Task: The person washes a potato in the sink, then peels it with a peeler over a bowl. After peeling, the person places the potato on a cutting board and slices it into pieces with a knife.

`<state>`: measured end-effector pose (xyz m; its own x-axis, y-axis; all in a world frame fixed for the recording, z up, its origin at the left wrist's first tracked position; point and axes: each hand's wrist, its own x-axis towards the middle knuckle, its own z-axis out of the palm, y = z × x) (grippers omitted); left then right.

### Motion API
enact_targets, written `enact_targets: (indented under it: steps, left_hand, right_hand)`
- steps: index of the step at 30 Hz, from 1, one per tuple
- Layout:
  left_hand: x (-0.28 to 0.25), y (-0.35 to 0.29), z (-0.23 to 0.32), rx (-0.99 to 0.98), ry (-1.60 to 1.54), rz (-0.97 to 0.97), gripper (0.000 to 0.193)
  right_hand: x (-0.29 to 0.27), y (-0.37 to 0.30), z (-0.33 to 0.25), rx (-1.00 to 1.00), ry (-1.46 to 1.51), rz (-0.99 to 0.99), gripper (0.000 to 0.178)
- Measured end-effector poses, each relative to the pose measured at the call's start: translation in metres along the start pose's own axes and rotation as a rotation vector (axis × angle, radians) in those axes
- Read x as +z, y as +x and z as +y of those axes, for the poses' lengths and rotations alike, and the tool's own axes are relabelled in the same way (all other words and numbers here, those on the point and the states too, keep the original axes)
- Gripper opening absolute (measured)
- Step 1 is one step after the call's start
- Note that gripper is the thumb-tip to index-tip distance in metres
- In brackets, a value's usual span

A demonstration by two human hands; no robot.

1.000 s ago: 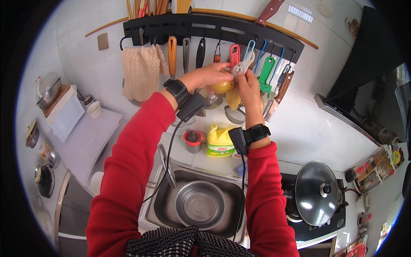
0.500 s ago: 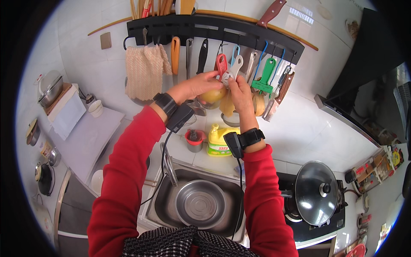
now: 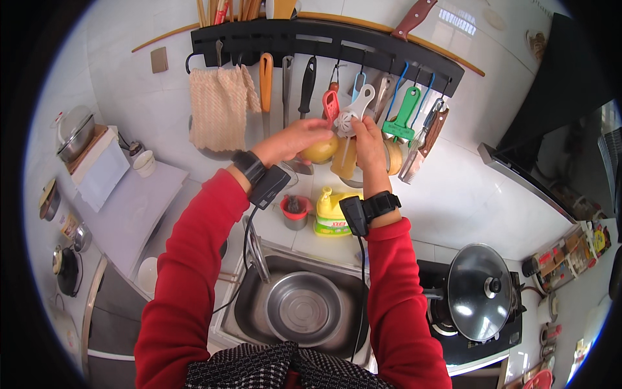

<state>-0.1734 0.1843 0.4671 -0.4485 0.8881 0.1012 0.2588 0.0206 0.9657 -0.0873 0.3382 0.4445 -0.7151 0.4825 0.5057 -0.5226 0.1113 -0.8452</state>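
Note:
My right hand [image 3: 369,144] is raised to the wall rack, its thumb and fingers closed on a white slotted egg separator [image 3: 347,122] with a looped handle. My left hand [image 3: 295,139] is just left of it, fingers stretched out and apart from the separator, holding nothing. Beside those fingertips hangs a red-handled utensil [image 3: 331,104]. A yellow round thing [image 3: 321,151] shows below the left fingers; its kind I cannot make out. Under the right hand is a translucent yellowish flat piece [image 3: 344,161], partly hidden. Whether the separator still hangs on its hook, I cannot tell.
A black rack [image 3: 272,40] carries a beige cloth [image 3: 220,109], a green peeler-like tool [image 3: 405,111] and a brown-handled knife [image 3: 427,139]. Below are a yellow jug [image 3: 332,211], a red cup [image 3: 295,217], a sink with a steel basin [image 3: 304,308], and a lidded wok [image 3: 478,292].
My left fingers have drawn back a little from the white egg separator. The separator has shifted slightly in my right hand, and the red-handled utensil has swung a little left and down.

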Motion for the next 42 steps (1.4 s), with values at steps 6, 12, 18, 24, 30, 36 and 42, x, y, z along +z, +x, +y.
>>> enact_targets:
  steps: [6, 12, 18, 24, 30, 36, 42]
  left_hand:
    - [0.0, -0.006, -0.008, -0.022, -0.016, 0.014, 0.04]
    - [-0.006, -0.017, -0.013, -0.039, 0.021, 0.074, 0.035]
    - [-0.017, -0.021, -0.031, -0.011, -0.034, 0.039, 0.032]
    - [-0.012, -0.026, -0.042, -0.018, -0.02, 0.002, 0.046]
    - [0.0, -0.024, -0.052, -0.019, -0.073, -0.014, 0.034]
    - [-0.004, -0.025, -0.057, -0.039, -0.055, -0.026, 0.036]
    - [-0.003, -0.041, -0.06, -0.012, -0.07, -0.049, 0.037]
  right_hand:
    - [-0.001, -0.01, 0.001, -0.035, -0.062, 0.049, 0.021]
    - [-0.003, -0.032, -0.029, -0.242, -0.256, 0.203, 0.021]
    - [-0.004, -0.044, -0.057, -0.275, -0.237, 0.114, 0.021]
    - [0.009, -0.033, -0.028, -0.044, -0.038, 0.067, 0.022]
    - [0.01, -0.014, -0.023, -0.148, -0.088, 0.053, 0.028]
    - [0.02, 0.017, -0.034, -0.027, -0.008, 0.07, 0.025]
    - [0.009, -0.019, -0.008, 0.007, 0.169, -0.019, 0.018]
